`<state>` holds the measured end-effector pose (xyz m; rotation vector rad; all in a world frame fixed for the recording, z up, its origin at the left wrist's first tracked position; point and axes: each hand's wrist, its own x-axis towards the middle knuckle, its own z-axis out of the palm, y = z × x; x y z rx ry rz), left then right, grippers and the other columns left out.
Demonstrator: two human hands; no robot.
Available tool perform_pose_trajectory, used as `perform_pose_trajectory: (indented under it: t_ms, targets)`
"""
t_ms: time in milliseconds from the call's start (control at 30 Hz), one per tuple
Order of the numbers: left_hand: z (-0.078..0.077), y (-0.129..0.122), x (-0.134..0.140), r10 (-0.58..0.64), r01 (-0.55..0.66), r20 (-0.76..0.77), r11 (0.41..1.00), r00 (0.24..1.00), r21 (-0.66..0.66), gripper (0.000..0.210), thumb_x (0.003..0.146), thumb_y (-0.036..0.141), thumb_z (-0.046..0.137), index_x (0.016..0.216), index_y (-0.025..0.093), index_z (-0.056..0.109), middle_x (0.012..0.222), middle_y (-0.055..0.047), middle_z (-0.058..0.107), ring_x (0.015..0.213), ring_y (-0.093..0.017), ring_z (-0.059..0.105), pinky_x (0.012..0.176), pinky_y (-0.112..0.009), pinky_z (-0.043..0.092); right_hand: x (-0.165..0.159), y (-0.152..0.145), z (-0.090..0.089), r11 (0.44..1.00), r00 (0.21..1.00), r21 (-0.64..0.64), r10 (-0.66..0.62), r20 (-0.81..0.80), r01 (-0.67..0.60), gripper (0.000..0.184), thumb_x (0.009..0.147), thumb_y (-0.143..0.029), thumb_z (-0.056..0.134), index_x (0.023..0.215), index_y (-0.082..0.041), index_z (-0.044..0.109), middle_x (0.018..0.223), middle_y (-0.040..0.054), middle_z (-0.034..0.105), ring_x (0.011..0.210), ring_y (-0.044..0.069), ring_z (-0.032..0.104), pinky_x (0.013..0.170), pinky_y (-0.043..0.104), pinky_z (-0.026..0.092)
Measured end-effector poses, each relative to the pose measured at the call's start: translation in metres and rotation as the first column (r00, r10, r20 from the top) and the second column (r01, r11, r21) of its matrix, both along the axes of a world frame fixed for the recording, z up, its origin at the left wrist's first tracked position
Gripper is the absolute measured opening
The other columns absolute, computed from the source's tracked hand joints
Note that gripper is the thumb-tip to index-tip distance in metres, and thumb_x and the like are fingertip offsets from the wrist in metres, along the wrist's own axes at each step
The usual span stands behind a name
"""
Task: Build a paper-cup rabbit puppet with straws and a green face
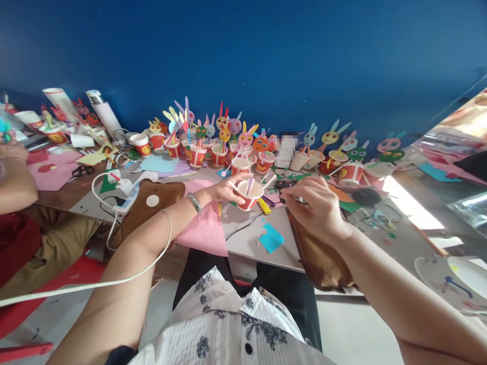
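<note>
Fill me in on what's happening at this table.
A person is handling a red-and-white paper cup, gripped in the left hand, with a purple strip and pale strips poking out of it. The right hand is to the right of the cup, fingers bent; whether it holds anything is hard to tell. Beyond, more cups bearing long-eared paper faces line the blue wall. Another person's arm shows at the left edge.

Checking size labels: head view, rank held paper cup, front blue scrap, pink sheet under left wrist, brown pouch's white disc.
1. Pink sheet, partly hidden
2. Held paper cup and blue scrap: too close to rank
3. White disc
</note>
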<state>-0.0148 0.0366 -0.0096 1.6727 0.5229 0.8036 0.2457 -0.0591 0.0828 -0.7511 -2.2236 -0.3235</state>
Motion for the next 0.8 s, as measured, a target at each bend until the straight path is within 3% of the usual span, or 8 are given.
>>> perform_pose_trajectory:
  t_ms: [133, 367, 800]
  targets:
    - [-0.002, -0.016, 0.002, -0.025, 0.024, -0.038, 0.999, 0.999, -0.037, 0.095, 0.055, 0.017, 0.089, 0.144, 0.022, 0.054, 0.157, -0.018, 0.043, 0.137, -0.035, 0.052, 0.109, -0.044, 0.046, 0.016, -0.024, -0.027, 0.995, 0.992, -0.082, 0.059, 0.108, -0.05, 0.008, 0.094, -0.016, 0.059, 0.095, -0.022, 0.063, 0.07, 0.0005, 0.067, 0.066, 0.016, 0.062, 0.079, 0.036, 0.051]
    - [-0.013, -0.03, 0.002, 0.045, -0.044, -0.08, 0.999, 0.996, 0.011, 0.101, 0.054, 0.027, 0.093, 0.145, 0.013, 0.05, 0.143, -0.022, 0.056, 0.131, -0.035, 0.057, 0.109, -0.047, 0.046, 0.045, -0.055, -0.07, 0.987, 0.98, -0.161, 0.036, 0.195, -0.005, 0.009, 0.095, -0.013, 0.058, 0.098, -0.02, 0.062, 0.07, -0.0002, 0.065, 0.065, 0.015, 0.06, 0.081, 0.036, 0.049]
    - [-0.019, -0.027, 0.001, 0.021, -0.01, -0.159, 0.997, 0.987, 0.071, 0.105, 0.055, 0.03, 0.094, 0.147, 0.016, 0.048, 0.145, -0.02, 0.055, 0.138, -0.036, 0.05, 0.116, -0.049, 0.037, 0.066, -0.078, -0.088, 0.97, 0.992, -0.24, -0.019, 0.125, 0.049, 0.013, 0.093, -0.01, 0.059, 0.1, -0.021, 0.061, 0.072, -0.001, 0.069, 0.062, 0.015, 0.059, 0.079, 0.037, 0.048]
